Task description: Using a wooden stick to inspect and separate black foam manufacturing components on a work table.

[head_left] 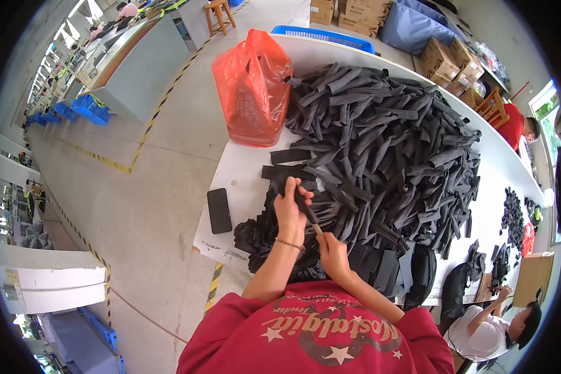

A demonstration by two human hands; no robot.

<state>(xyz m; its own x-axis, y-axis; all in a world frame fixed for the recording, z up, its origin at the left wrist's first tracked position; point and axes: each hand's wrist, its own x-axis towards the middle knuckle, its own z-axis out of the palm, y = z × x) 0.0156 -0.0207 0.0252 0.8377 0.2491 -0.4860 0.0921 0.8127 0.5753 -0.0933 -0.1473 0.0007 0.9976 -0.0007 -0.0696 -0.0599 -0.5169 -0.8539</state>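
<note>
Left hand (290, 209): raised over near edge of the white worktop (243, 168), fingers clamped on a dark fabric strip (304, 206); thin bracelet at wrist.
Right hand (331, 249): just below and right of left hand, fingers closed round a slim pale-handled tool (316, 228), its tip meeting the strip's lower end.
Strip: held upright-ish between both hands, above a low stack of flat dark pieces (255, 237) at worktop's front edge.
Big pile of dark strips (386, 143): heaped across worktop centre, reaching to the hands.
Red plastic bag (252, 87): stands at pile's left, touching it.
Black phone (219, 210): flat on worktop, left of hands, apart from stack.
Blue crate (324, 36): beyond worktop's far end.
Cardboard boxes (445, 62): far right, stacked.
Second person in white top (486, 327): seated lower right, own hands at separate small dark pile (498, 262).
Wearer: red top w/ star print, forearms bare.
</note>
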